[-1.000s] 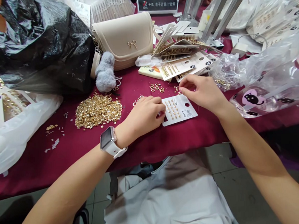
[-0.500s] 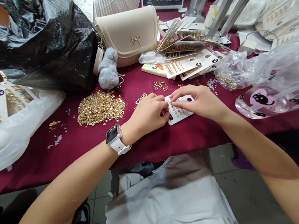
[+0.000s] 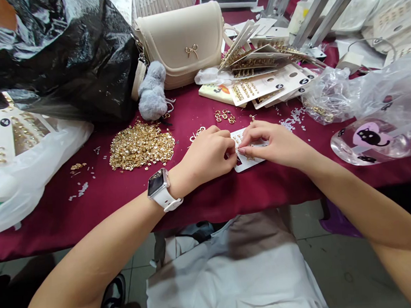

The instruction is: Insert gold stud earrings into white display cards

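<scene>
While having the left hand (image 3: pixel 212 154) at the left end of a white earring card (image 3: pixel 243 164), holds the right hand (image 3: pixel 240 150) over that card's face in the head view. Has the card lying on a dark red tablecloth (image 3: pixel 208 201), near its front edge, between both hands and partly covered by them. On the left, curls the fingers in toward the thumb; cannot tell whether pinching the card or only pressing on it. On the right, brings thumb and forefinger near each other above the card's rows of gold studs; cannot tell whether pinching one. Wears a smartwatch (image 3: pixel 157 182) with a white strap on the left wrist. Has a heap of loose gold pieces (image 3: pixel 141 146) well to the left, ring-shaped gold pieces (image 3: pixel 196 134) just beyond the left hand, and whitish bits (image 3: pixel 294 118) scattered beyond the right. Farther back, has piled earring cards (image 3: pixel 257 86) beside a cream handbag (image 3: pixel 181 41) with a grey plush charm (image 3: pixel 153 92).
</scene>
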{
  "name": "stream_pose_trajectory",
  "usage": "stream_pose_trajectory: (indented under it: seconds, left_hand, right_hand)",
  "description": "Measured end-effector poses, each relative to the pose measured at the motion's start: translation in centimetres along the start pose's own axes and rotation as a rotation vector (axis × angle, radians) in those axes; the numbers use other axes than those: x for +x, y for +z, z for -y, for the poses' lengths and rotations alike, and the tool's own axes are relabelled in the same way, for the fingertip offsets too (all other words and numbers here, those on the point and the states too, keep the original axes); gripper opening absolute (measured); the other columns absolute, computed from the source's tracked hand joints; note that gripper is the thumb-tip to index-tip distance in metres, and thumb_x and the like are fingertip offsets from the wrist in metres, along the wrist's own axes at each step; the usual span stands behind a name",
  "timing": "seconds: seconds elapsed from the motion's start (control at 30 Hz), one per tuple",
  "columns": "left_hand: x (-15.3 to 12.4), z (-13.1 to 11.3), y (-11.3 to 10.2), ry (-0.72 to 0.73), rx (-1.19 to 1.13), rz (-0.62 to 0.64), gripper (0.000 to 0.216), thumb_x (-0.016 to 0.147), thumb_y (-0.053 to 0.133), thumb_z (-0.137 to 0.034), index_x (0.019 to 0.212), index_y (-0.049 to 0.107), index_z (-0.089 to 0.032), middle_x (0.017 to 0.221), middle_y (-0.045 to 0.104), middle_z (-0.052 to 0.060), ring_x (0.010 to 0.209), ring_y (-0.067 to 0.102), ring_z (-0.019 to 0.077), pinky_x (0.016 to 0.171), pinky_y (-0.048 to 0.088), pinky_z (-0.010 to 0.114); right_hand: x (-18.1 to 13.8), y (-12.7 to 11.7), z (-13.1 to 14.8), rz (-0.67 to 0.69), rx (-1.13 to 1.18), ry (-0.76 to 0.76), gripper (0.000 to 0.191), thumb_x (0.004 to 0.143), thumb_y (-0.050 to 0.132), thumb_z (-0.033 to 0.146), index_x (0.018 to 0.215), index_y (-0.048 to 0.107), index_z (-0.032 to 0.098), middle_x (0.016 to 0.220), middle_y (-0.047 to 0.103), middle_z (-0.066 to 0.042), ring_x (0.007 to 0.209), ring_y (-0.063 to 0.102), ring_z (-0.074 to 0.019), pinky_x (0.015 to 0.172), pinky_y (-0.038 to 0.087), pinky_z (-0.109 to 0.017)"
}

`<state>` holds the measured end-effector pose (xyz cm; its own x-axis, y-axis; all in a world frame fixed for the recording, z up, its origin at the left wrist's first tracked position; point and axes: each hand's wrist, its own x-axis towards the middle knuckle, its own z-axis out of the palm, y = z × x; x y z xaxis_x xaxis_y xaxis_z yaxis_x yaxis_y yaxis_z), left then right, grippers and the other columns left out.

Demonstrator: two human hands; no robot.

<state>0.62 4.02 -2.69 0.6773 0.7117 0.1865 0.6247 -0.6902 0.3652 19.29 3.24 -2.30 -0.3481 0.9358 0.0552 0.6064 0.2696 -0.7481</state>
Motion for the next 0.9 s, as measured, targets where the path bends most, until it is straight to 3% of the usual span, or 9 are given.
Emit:
stream_pose_trajectory:
  seconds: [0.23,0.6,0.9]
  left_hand:
    - [0.03,-0.09,-0.03,-0.012,-0.016,0.007,0.019,0.082,0.056,-0.021,0.068,0.066,-0.014,0.076,0.064,0.005,0.077,0.049,0.0178,0.076,0.042,0.032]
    - [0.12,0.37,0.05,-0.009,-0.091,0.017,0.017,0.082,0.058,-0.017,0.068,0.066,-0.014,0.075,0.063,0.003,0.074,0.050,0.0153,0.079,0.040,0.031]
    - [0.18,0.08,0.04,-0.131,-0.169,0.075,0.005,0.079,0.067,-0.015,0.074,0.070,-0.013,0.080,0.065,0.004,0.080,0.053,0.0171,0.082,0.040,0.033]
  right_hand:
    - [-0.05,-0.20,0.25,0.008,-0.114,-0.058,0.010,0.070,0.064,0.030,0.068,0.066,0.021,0.082,0.062,-0.003,0.078,0.060,-0.0169,0.073,0.046,-0.032]
    - [-0.17,0.55,0.51,-0.064,-0.068,-0.111,0.010,0.072,0.064,0.026,0.065,0.067,0.020,0.079,0.065,-0.002,0.075,0.060,-0.0151,0.071,0.047,-0.028]
    - [0.15,0.32,0.59,-0.030,-0.090,-0.108,0.007,0.069,0.064,0.021,0.062,0.066,0.020,0.079,0.066,-0.002,0.075,0.061,-0.0154,0.072,0.048,-0.029]
